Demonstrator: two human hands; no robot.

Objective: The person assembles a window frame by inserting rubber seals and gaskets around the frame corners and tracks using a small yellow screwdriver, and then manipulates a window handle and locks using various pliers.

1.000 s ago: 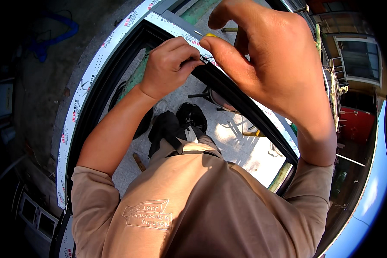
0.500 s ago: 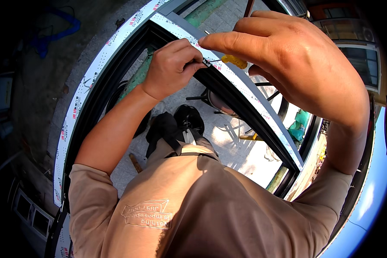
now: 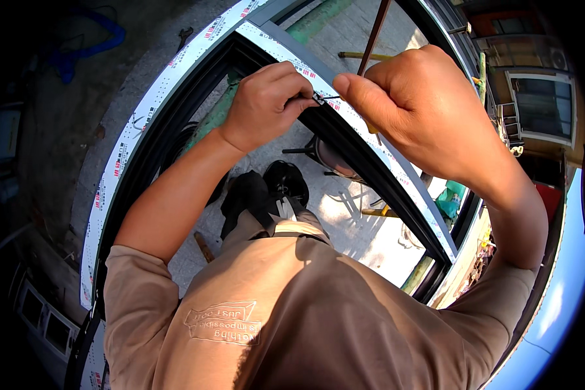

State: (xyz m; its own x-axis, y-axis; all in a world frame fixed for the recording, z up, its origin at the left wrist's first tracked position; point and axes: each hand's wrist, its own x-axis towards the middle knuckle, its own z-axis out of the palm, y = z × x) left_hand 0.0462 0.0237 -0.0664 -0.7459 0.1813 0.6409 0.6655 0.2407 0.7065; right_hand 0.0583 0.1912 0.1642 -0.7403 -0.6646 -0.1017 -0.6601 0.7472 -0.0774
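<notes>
My left hand point(image 3: 263, 109) is closed in a pinch on a small metal piece point(image 3: 318, 99) at the inner edge of a window frame point(image 3: 404, 183). White printed film covers the frame's face, and its inner channel is black. My right hand point(image 3: 422, 110) is wrapped round a screwdriver point(image 3: 332, 97). Its thin shaft points left, with the tip at the metal piece. Most of the yellow handle is hidden in the fist; a bit shows below the fingers. The exact contact of the tip is too small to tell.
Through the frame opening I see my black shoes point(image 3: 286, 183), a round stool point(image 3: 335, 158) and paved ground. A green pipe point(image 3: 218, 112) lies under the frame. A brown bar point(image 3: 374, 36) rises beyond my right hand. A blue hose-like thing point(image 3: 104, 40) lies at the far left.
My right hand has gone from fingers stretched over the screwdriver to a closed grip round its handle. My left hand keeps its pinch in nearly the same place.
</notes>
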